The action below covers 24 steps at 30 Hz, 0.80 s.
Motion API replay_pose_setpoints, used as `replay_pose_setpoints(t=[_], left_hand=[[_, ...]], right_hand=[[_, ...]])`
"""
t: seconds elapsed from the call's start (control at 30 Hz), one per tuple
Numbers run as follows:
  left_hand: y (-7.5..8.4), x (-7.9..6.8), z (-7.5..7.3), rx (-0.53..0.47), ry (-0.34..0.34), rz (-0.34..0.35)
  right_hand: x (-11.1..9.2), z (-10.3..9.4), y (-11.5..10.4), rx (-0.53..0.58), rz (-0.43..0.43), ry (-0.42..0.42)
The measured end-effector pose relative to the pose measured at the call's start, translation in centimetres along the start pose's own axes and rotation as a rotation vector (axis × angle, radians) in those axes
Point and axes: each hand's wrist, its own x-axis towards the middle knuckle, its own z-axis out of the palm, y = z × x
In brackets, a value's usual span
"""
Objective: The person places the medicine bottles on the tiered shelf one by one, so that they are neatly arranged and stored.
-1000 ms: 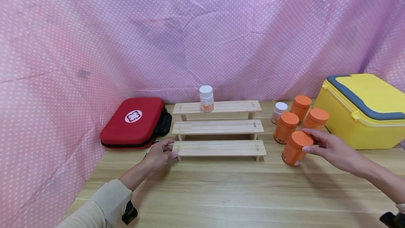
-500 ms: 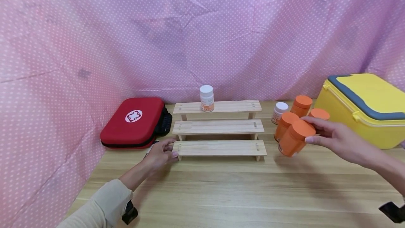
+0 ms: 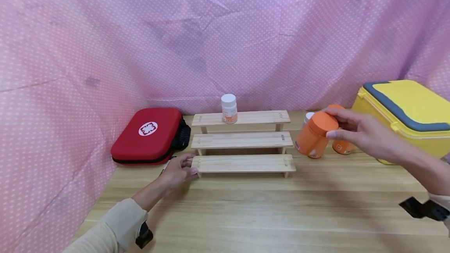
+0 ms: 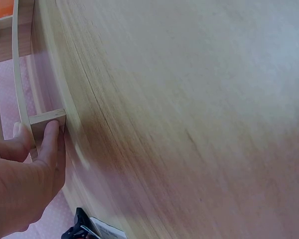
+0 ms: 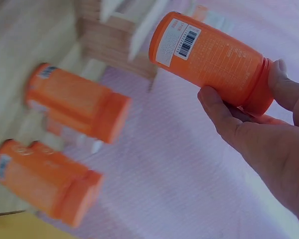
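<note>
My right hand [image 3: 369,134] grips an orange bottle [image 3: 313,139] by its lid, thumb on one side and fingers on the other. The bottle is tilted, held above the tabletop to the right of a three-tier wooden step shelf [image 3: 242,163]. A barcode label shows on it in the right wrist view. My left hand [image 3: 175,171] holds the left end of the lowest tier; in the left wrist view its thumb and fingers are round the wooden leg [image 4: 49,119]. A white-capped bottle [image 3: 229,109] stands upright on the top tier.
Several orange bottles [image 5: 72,99] and a small white-capped bottle [image 3: 309,116] stand right of the shelf, partly hidden in the head view. Beyond them is a yellow box [image 3: 397,128] with a grey-edged lid. At left lies a red first-aid case [image 3: 140,143]. A pink dotted cloth hangs behind.
My right hand has lifted the front orange bottle off the table, tilted it, and carried it up and left towards the shelf. The left hand stays at the shelf's end.
</note>
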Motion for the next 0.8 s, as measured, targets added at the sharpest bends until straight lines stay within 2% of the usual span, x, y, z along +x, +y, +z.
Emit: replay_pose_setpoints(t=[0.2,0.33,0.5,0.8], left_hand=[[-0.1,0.0,0.0,0.001,-0.001,0.005],[-0.1,0.1,0.1,-0.003,0.002,0.001],[-0.2,0.1,0.0,-0.010,0.002,0.004],[-0.1,0.2,0.1,0.002,0.006,-0.019]], right_hand=[[3.1,0.1,-3.2,-0.071,0.110,-0.003],[5.3,0.3,-4.1,-0.039,0.131,-0.051],[8.4,0.8,-4.7,-0.022,0.151,-0.086],[13.4,3.1,-4.4,0.040,0.100,-0.143]])
